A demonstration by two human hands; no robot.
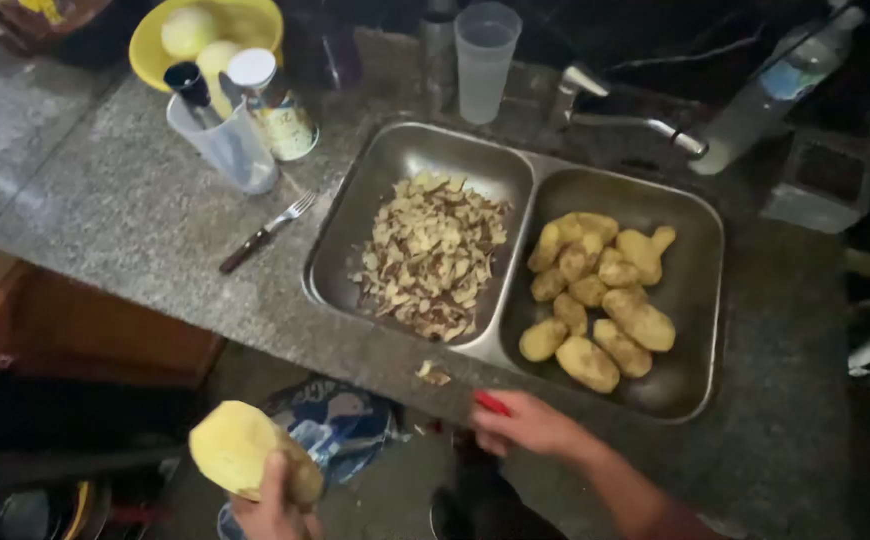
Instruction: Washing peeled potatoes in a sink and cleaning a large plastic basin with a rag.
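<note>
The potato (240,448), mostly peeled, sits low at the left, off the counter (155,220), gripped at its lower end by the left hand (273,505), fingers wrapped around it. It looks firm and fairly heavy; the bare flesh is likely wet and slippery, so the unpeeled end gives the safer hold. The right hand (530,425) closes on a red peeler (491,403) at the counter edge. Beyond, the sink (515,170) holds peelings (430,255) left, peeled potatoes (600,295) right.
</note>
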